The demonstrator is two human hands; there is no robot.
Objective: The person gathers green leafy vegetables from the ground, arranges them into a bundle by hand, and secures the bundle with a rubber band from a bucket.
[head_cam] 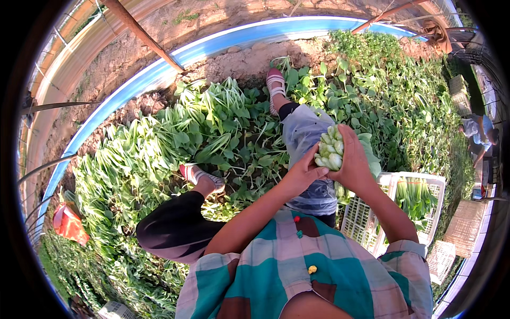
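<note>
A bundle of leafy greens (330, 148) is clasped between my two hands above my bent leg. Its pale, cut stem ends face up towards me, and some of its leaves show past my right hand. My left hand (305, 173) cups the near left side, with the thumb by the lower stems. Around the right side curls my right hand (351, 159). Under the bundle, a clear plastic sheet (305, 129) wraps my leg. The fingers on the bundle's far side are hidden.
A white plastic crate (432, 187) holding greens (414, 195) stands at my right. Cut greens (175, 131) lie in rows at left; leafy plants (382, 103) grow ahead. Blue sheeting (223, 38) and a slanted pole (143, 34) border the bed. Another person (482, 131) is at far right.
</note>
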